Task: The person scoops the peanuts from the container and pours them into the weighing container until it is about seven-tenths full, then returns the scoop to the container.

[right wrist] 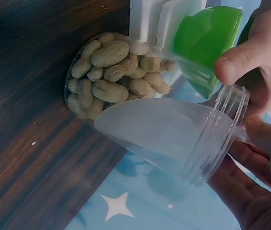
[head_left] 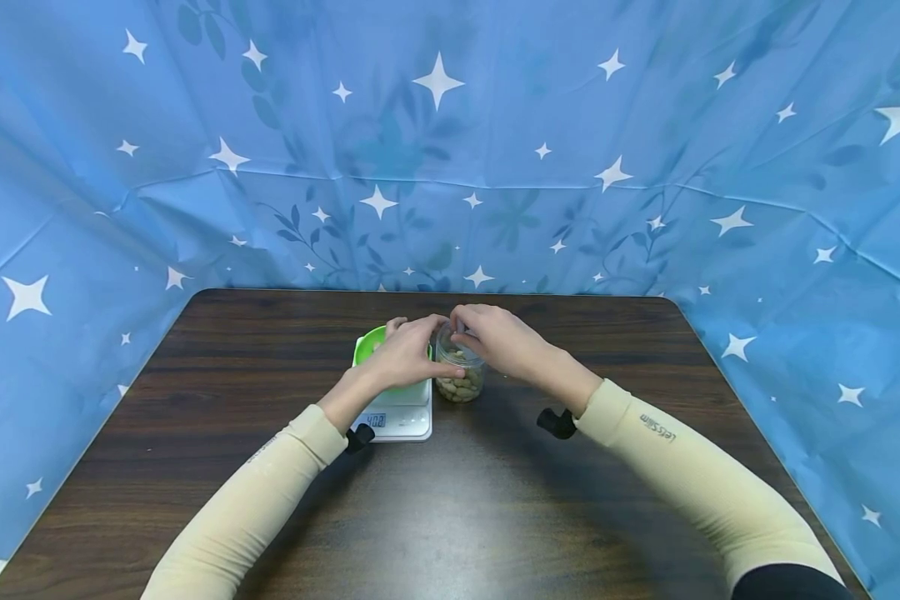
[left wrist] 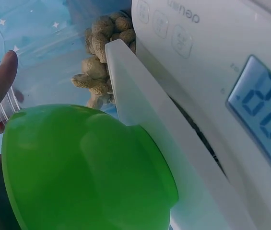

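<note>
A clear jar (head_left: 474, 384) with unshelled peanuts (right wrist: 110, 91) in its lower part stands on the table. My left hand (head_left: 407, 357) reaches over the green bowl (left wrist: 77, 163) and grips the jar around its rim, the thumb on the near side. My right hand (head_left: 506, 340) is at the jar's mouth and pinches the end of a translucent scoop (right wrist: 149, 122). The scoop's wide part lies inside the jar, against the peanuts. The bowl sits on a white kitchen scale (head_left: 412, 423) just left of the jar; its contents are mostly hidden by my left hand.
The scale's lit display (head_left: 376, 420) faces the near side. A dark wood table (head_left: 450, 517) lies beneath everything, with a small pale crumb (right wrist: 34, 143) near the jar. A blue curtain with white stars (head_left: 450, 167) hangs behind the table's far edge.
</note>
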A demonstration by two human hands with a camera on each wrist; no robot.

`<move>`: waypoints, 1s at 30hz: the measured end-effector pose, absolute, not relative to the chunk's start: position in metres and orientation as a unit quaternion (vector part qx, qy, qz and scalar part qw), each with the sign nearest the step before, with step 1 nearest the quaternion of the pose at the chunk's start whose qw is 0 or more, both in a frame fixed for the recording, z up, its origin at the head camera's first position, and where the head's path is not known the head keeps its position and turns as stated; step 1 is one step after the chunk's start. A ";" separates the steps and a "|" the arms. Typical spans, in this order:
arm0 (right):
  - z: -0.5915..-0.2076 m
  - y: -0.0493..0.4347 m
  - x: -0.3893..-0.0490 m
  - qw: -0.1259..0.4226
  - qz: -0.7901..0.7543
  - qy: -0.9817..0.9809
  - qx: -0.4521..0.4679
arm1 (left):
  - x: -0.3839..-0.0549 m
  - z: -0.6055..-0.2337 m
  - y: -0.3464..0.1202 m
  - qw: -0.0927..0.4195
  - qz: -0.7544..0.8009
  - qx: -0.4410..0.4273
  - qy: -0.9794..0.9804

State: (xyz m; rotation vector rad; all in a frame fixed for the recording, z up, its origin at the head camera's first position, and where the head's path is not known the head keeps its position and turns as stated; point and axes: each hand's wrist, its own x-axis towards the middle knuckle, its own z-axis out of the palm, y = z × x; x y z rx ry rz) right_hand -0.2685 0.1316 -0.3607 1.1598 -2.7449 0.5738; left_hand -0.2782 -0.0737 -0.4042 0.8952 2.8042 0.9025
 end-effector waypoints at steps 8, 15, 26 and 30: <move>-0.373 0.131 -0.282 0.068 0.229 -0.888 0.392 | -0.278 -0.404 -0.075 0.038 0.293 0.283 0.913; -0.376 0.138 -0.287 0.079 0.315 -0.880 0.345 | -0.278 -0.403 -0.073 0.035 0.291 0.281 0.914; -0.372 0.133 -0.287 0.059 0.292 -0.889 0.348 | -0.279 -0.403 -0.074 0.039 0.290 0.279 0.915; -0.372 0.138 -0.288 0.056 0.331 -0.885 0.321 | -0.279 -0.402 -0.073 0.040 0.291 0.277 0.915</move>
